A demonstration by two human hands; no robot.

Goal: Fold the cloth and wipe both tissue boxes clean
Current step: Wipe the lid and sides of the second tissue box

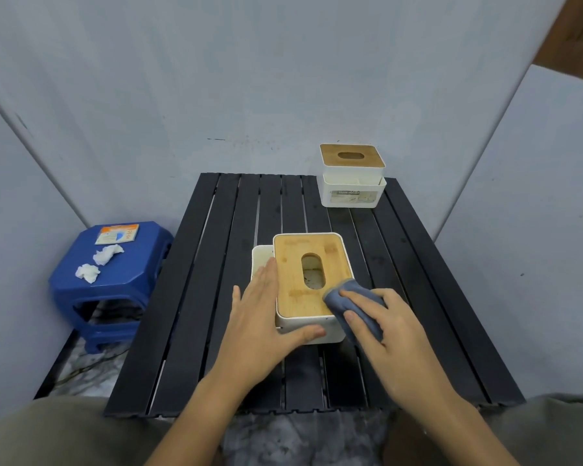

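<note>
A white tissue box with a bamboo lid (298, 264) sits in the middle of the black slatted table (216, 297). My left hand (265, 317) lies against its left side with straight fingers, the thumb along the near white wall. My right hand (387, 327) presses a folded grey-blue cloth (342, 295) onto the near right corner of the lid and the box's right side. The fingers are spread over the cloth. A second white tissue box with a bamboo lid (350, 176) stands at the table's far right corner, untouched.
A blue plastic stool (125, 280) stands left of the table, carrying two crumpled white tissues (96, 264) and a small orange packet (117, 234). Pale walls close in behind and on both sides. My knees are at the table's near edge.
</note>
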